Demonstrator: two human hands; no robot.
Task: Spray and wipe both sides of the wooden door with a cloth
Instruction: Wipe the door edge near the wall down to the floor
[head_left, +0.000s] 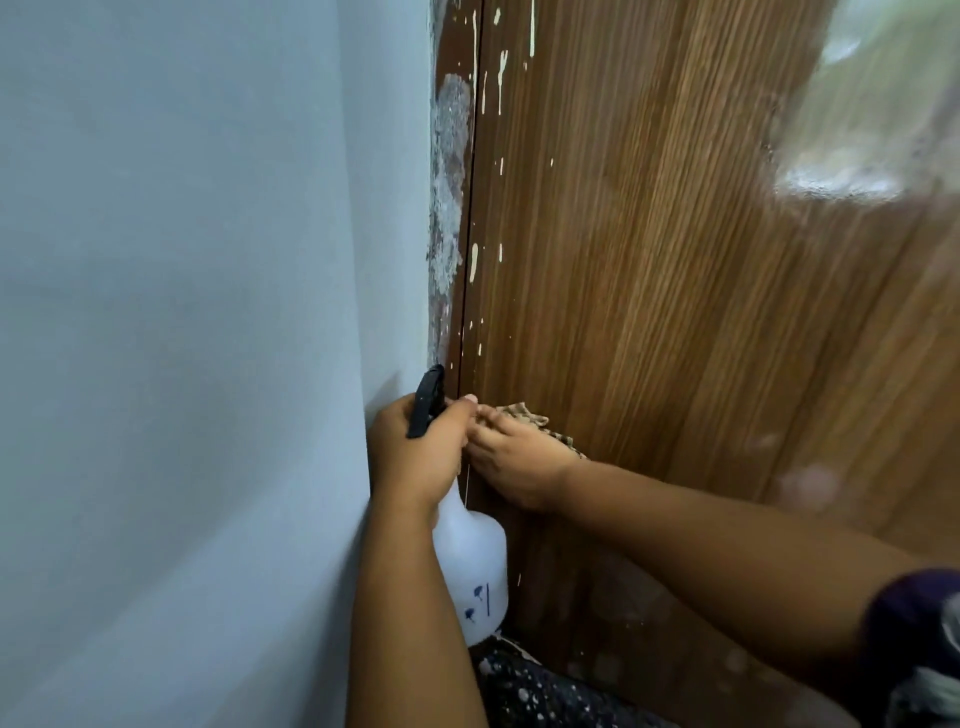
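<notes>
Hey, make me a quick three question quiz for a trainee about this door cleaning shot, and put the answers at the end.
1. True or false: the left hand holds the spray bottle by its black trigger head.
2. Which thing does the right hand press against the wooden door? A) a sponge B) a cloth C) a brush
3. Fill in: pale drips run down the door near its ____ edge, beside the wall.

Key
1. True; its fingers curl round the neck under the trigger.
2. B, the cloth, low on the door by the edge.
3. Left.
</notes>
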